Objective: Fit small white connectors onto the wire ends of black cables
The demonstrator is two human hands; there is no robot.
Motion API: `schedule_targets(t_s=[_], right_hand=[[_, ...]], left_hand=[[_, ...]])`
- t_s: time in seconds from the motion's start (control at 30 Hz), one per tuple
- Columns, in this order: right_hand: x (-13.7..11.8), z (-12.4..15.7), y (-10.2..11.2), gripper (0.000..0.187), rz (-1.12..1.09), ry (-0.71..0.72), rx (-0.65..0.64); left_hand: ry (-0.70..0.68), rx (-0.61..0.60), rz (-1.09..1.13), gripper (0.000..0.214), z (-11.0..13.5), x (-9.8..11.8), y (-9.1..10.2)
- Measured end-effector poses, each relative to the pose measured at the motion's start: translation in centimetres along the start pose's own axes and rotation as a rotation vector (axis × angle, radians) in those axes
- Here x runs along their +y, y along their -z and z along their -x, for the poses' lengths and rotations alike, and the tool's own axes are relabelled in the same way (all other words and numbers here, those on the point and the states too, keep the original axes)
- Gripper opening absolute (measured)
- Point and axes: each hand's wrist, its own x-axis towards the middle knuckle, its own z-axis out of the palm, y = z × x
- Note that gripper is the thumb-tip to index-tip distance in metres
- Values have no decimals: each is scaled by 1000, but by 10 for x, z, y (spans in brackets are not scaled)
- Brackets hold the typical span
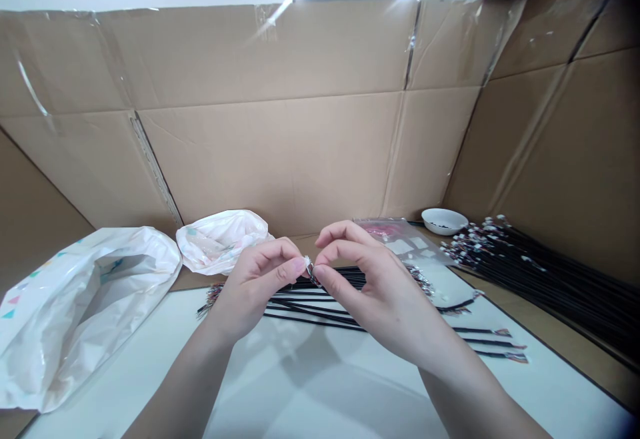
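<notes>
Between finger and thumb, my left hand [265, 282] pinches a small white connector [307, 264]. Thin coloured wires [313, 275] run from it toward my right hand [370, 279], whose thumb and index finger close on them while the other fingers stay raised. Both hands are above a bundle of black cables [310, 312] lying across the white board, with bare multicoloured wire ends on both sides. Which cable the held wires belong to is hidden by my hands.
White plastic bags [150, 252] stand open at the left. Back right are a clear plastic bag [400, 242], a white bowl [444, 220] with small dark pieces, and a pile of black cables [560, 279] with white connectors. Cardboard walls [280, 152] enclose the white board [300, 399].
</notes>
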Motion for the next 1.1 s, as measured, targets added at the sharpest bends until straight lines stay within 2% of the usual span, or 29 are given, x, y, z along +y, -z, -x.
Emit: schedule_targets(t_s=[0.47, 0.73, 0.83, 0.9, 1.0, 1.1], right_hand=[[2, 1, -8, 13, -53, 65, 173], [3, -2, -10, 14, -33, 30, 231], [3, -3, -8, 13, -109, 34, 187], [3, -4, -7, 12, -228, 34, 107], [5, -4, -4, 14, -359, -16, -7], [7, -5, -3, 16, -430, -75, -60]], left_hand=[[0, 47, -2, 25, 3, 2, 2], [-36, 79, 7, 24, 1, -2, -1], [-55, 106, -9, 26, 1, -2, -3], [-66, 123, -20, 26, 0, -2, -3], [-72, 137, -39, 25, 0, 0, -3], [-70, 147, -73, 25, 1, 3, -4]])
